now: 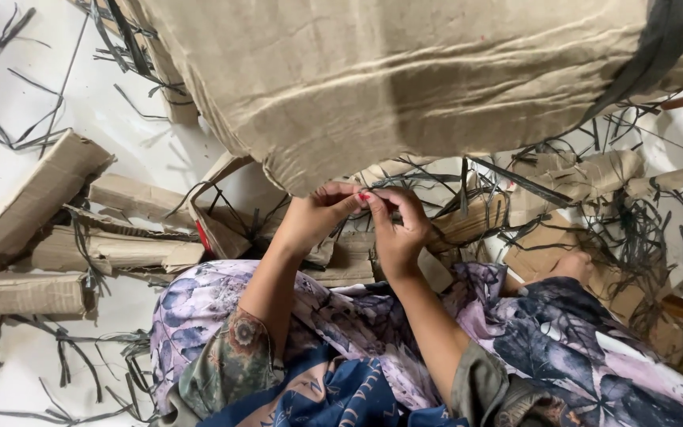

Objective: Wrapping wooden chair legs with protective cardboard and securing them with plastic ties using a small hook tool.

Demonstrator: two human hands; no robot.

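Left hand (314, 217) and right hand (395, 225) meet at frame centre, fingertips pinched together on a thin dark strip (375, 199) just under the hem of the big burlap sack (405, 79). The strip looks light, limp and slippery (best pinched near its end); cardboard scraps (33, 205) litter the white floor (132, 146) at left.

Both hands meet, fingertips pinched together

The left hand (314, 217) and right hand (397, 225) rise from bent forearms, fingers (373, 198) curled and touching.

Thin dark strip (389, 207), pinched btwn fingertips, under tan sack edge (294, 178)
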